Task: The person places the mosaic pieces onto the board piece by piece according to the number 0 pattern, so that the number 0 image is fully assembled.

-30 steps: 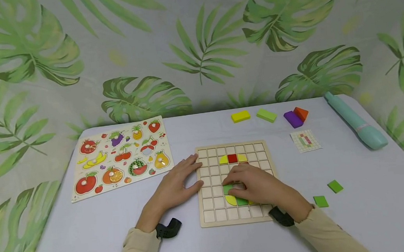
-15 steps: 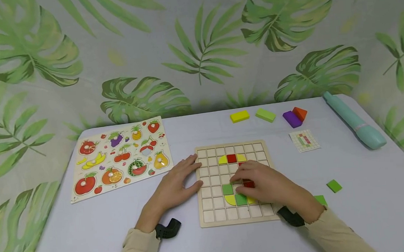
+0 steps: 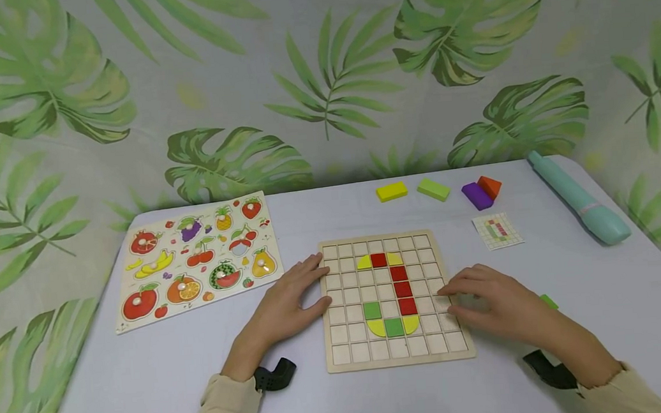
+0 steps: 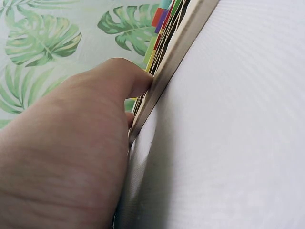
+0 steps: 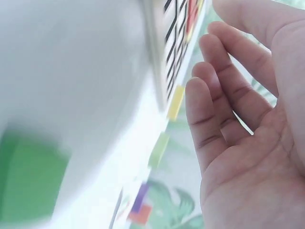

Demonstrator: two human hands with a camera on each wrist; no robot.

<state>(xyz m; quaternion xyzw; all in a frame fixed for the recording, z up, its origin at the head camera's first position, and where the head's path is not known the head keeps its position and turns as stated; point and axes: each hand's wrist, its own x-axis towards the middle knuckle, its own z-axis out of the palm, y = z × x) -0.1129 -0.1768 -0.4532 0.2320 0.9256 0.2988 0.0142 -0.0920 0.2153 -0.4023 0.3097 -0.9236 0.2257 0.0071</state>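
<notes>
A wooden grid board (image 3: pixel 346 354) lies on the table. In its cells sit red tiles (image 3: pixel 403 290), a green tile (image 3: pixel 372 310), another green tile (image 3: pixel 393 327) and yellow quarter-round tiles (image 3: pixel 411 324), forming a partial ring. My left hand (image 3: pixel 284 304) rests at the board's left edge, its fingertips and thumb touching the rim, also seen in the left wrist view. Over the board's right side hovers my right hand (image 3: pixel 498 303), fingers loosely bent with nothing between them, as the right wrist view confirms. Partly behind that hand, a loose green tile (image 3: pixel 549 301) shows on the table.
A fruit peg puzzle (image 3: pixel 196 260) lies to the left. Behind the board are a yellow block (image 3: pixel 391 192), a light green block (image 3: pixel 433 189), a purple block (image 3: pixel 477 196) and an orange triangular block (image 3: pixel 491 186). A pattern card (image 3: pixel 498 231) and a teal bat-shaped object (image 3: pixel 580 198) lie right.
My right hand has lifted away from the tiles in the middle and moved right, uncovering the red column. It now blocks most of the loose green tiles. My left hand stays put.
</notes>
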